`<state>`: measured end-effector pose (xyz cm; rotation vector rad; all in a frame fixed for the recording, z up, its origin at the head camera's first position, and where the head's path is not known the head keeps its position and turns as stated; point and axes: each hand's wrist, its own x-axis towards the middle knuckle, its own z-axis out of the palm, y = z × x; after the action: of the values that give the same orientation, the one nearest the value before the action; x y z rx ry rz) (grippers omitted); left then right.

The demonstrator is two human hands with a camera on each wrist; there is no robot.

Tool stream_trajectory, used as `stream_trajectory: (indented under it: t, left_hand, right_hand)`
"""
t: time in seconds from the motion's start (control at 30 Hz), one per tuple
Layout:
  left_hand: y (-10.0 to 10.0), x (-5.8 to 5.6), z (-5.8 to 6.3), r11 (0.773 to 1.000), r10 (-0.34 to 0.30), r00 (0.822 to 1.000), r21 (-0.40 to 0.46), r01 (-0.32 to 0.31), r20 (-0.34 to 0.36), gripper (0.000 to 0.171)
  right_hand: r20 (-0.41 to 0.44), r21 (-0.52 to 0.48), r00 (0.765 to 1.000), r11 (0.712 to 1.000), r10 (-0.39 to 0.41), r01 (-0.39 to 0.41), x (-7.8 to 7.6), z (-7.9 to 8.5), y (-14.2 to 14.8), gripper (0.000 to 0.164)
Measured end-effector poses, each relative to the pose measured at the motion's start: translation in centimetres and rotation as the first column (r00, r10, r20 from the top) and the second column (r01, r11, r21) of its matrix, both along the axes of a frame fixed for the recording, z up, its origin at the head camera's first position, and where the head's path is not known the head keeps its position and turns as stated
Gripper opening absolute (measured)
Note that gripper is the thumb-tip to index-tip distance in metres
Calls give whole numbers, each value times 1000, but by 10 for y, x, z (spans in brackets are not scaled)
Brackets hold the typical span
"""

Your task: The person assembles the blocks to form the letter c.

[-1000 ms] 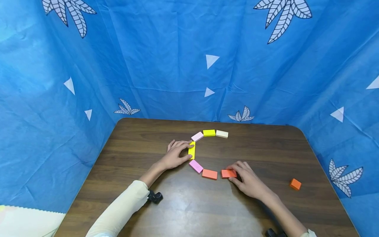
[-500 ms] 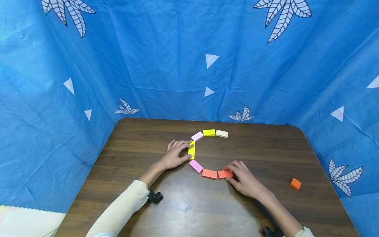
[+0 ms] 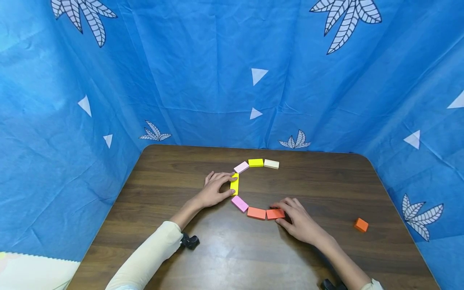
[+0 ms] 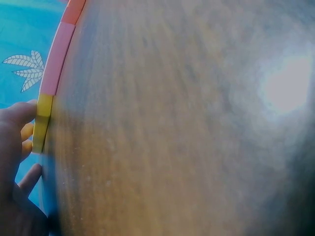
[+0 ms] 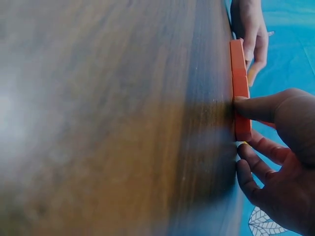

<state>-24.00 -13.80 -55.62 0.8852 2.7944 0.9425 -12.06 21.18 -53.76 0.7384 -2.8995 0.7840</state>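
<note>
My left hand (image 3: 214, 192) has its thumb and forefinger at the two ends of a flat yellow block (image 3: 235, 186), holding it on the table. A bright pink block (image 3: 240, 204) adjoins its near end, followed by an orange-red block (image 3: 256, 213). Against that one lies another red block (image 3: 273, 214), pinched between thumb and fingers of my right hand (image 3: 301, 223). In the right wrist view the thumb presses the near side of this red block (image 5: 241, 125). The left wrist view shows the yellow block (image 4: 42, 123) meeting the pink one (image 4: 58, 59).
Beyond my left hand the curve continues with a pale pink block (image 3: 241, 167), a second yellow block (image 3: 255, 162) and a cream block (image 3: 271, 164). A lone orange block (image 3: 361, 225) lies to the right on the brown table (image 3: 319, 177). Blue cloth (image 3: 203, 80) hangs behind.
My right hand has slid the red block leftward until it meets the orange-red one, closing a small gap. The left hand and the other blocks have stayed put.
</note>
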Motion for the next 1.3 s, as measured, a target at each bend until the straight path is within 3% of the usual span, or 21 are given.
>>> stream_trajectory:
  t: [0.13, 0.3, 0.7, 1.03, 1.3]
  left_hand:
    - [0, 0, 0, 1000, 1, 1000, -1, -1, 8, 47]
    - [0, -1, -2, 1000, -2, 1000, 7, 2, -5, 47]
    - [1, -1, -6, 1000, -2, 999, 31, 4, -38, 45]
    - [1, -1, -5, 1000, -3, 1000, 21, 3, -28, 45]
    - [2, 1, -4, 999, -1, 1000, 37, 2, -29, 44]
  right_hand:
    - [10, -27, 1000, 1000, -7, 8, 4, 2, 9, 52]
    - [13, -26, 998, 998, -55, 56, 9, 6, 33, 52]
    - [-114, -21, 972, 979, -203, 202, 32, 15, 107, 43]
    - [-39, 14, 943, 944, -330, 331, 50, 13, 164, 46]
    - [28, 56, 914, 914, -404, 402, 57, 6, 184, 55]
